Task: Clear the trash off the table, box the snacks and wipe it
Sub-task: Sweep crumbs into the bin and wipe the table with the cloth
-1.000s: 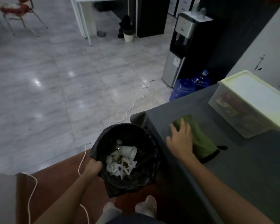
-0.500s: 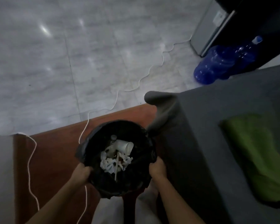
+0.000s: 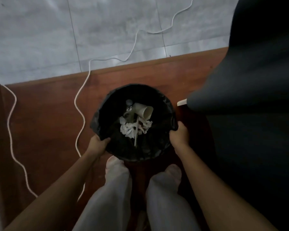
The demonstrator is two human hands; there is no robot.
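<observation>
Between the hands, a lined bin [image 3: 107, 104] holds the trash [image 3: 135, 124]: cup, tissues, fork. Left hand [image 3: 97, 145] and right hand [image 3: 179, 134] clench its rim. Clearing looks done; the desk [image 3: 257, 80], right of them, shows neither snacks nor wiping.

Single head-worn view, aimed steeply down from above; trash bin [image 3: 133, 122] seen close, centred; floor [image 3: 40, 30] seen beyond, farther off.
</observation>
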